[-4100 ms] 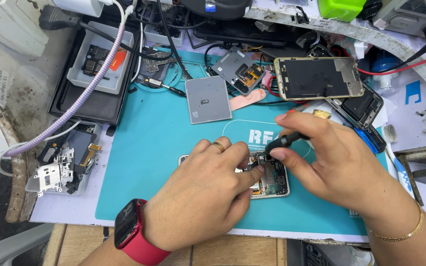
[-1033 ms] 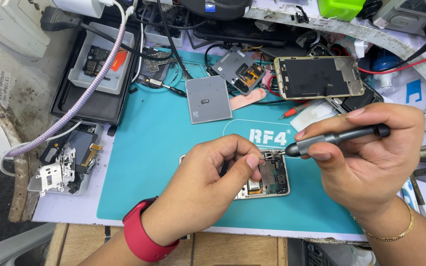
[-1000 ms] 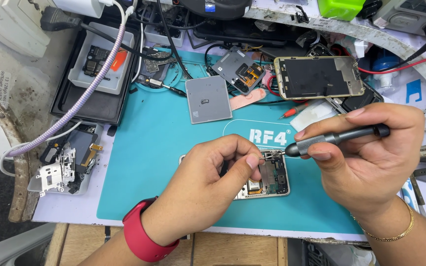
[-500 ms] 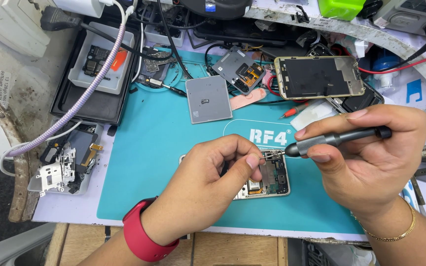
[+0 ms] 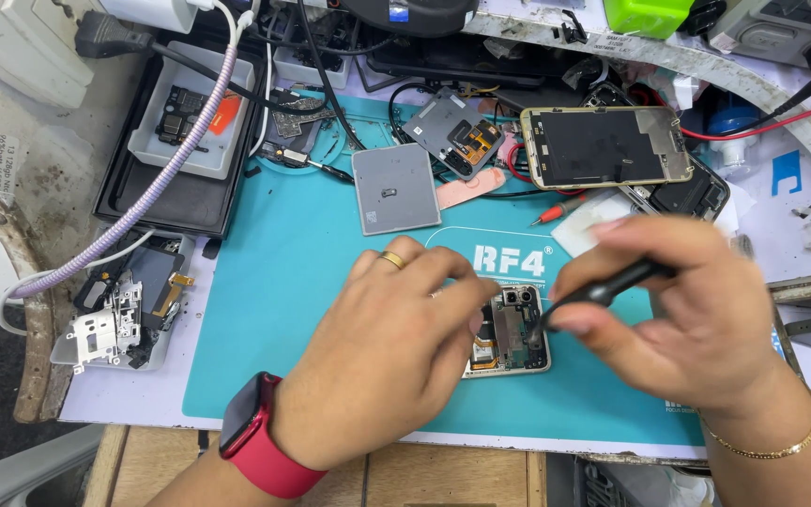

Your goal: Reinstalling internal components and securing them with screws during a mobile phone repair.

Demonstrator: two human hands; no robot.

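Note:
An opened phone [image 5: 511, 330] with its circuit board showing lies on a teal work mat [image 5: 293, 282]. My left hand [image 5: 382, 352], with a gold ring and a red wristwatch, rests over the phone's left part and holds it down. My right hand [image 5: 682, 324], with a thin gold bracelet, grips a black screwdriver [image 5: 603, 286]. Its tip points down at the right edge of the board. The hand and tool are blurred.
A phone frame [image 5: 604, 145] lies at the back right, a grey square plate [image 5: 394, 188] behind the hands, and a small board [image 5: 452, 134] beside it. A black tray [image 5: 180, 169] with parts sits back left. Loose parts [image 5: 119, 310] and cables lie at the left.
My right hand has dropped lower and tilted, bringing the screwdriver tip down onto the phone's board. My left hand has stayed on the phone.

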